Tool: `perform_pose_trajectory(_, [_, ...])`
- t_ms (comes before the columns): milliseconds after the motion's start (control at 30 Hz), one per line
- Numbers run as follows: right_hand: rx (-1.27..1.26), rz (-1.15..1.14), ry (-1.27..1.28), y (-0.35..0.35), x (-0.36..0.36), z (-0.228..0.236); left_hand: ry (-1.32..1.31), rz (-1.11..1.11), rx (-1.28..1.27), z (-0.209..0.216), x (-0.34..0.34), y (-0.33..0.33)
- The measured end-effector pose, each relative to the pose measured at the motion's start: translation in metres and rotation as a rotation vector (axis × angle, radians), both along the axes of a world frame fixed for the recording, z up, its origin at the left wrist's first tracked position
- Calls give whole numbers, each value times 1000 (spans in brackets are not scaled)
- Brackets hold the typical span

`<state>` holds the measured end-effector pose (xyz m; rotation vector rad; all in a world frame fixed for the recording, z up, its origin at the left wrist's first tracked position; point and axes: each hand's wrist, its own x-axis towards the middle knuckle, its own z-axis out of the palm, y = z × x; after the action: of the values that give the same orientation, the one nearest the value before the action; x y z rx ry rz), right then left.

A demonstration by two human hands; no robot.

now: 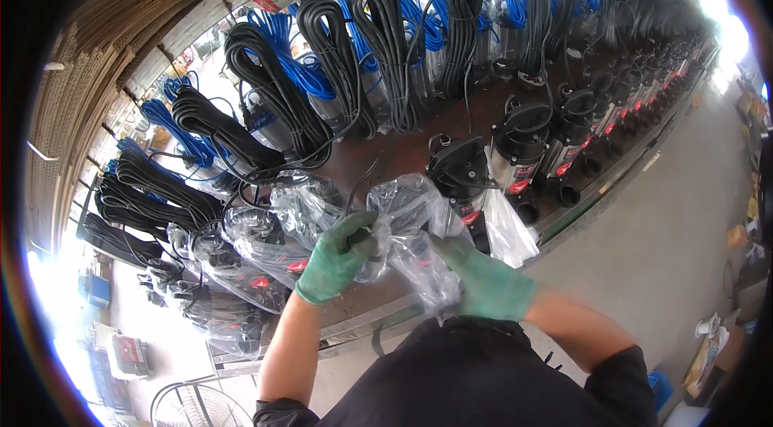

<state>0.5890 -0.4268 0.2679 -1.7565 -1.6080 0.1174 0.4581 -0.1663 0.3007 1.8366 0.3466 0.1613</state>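
Observation:
A clear plastic bag (417, 222) is between my two hands at the table's near edge, over what looks like a pump whose shape is mostly hidden. My left hand (342, 254), in a green glove, pinches the bag's left side. On the other side my right hand (491, 282), gloved the same and a little blurred, grips the bag with its fingertips partly hidden. Just right of the bag stands an uncovered submersible pump (457, 173) with a black top and handle. A loose white plastic bag (509, 230) hangs against the pumps beside my right hand.
Bagged pumps (262, 246) stand to the left; bare steel pumps (519, 145) run in a row to the right. Behind them lie coiled black cables (390, 49) and blue ropes (282, 49). Cardboard sheets (97, 65) are stacked at left, and a fan (197, 407) stands below.

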Motion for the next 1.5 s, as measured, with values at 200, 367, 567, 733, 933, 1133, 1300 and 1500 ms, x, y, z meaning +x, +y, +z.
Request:
perform_pose_trajectory(200, [80,-211,175,92,11,-3,-206,-49,191,-3,10,-13])
perform_pose_trajectory(367, [237,-241,1375,89,12,19,-349,141,6,-24,4,-18])
perform_pose_trajectory(567, [584,-35,2053,80,-28,-1,-509,-95,534,-45,1,-33])
perform_pose_trajectory(733, [379,-157,1824,62,-21,18,-591,223,942,-45,42,-40])
perform_pose_trajectory(933, [8,-183,405,42,2,41,-658,13,763,-31,61,-14])
perform_pose_trajectory(1133, [6,49,-456,84,37,58,-697,-164,499,-37,65,10])
perform_pose_trajectory(1300, [121,141,-519,96,74,35,-551,-129,276,-32,60,8])
perform_pose_trajectory(1500, [-68,-99,222,76,86,31,-503,-48,-280,-38,37,21])
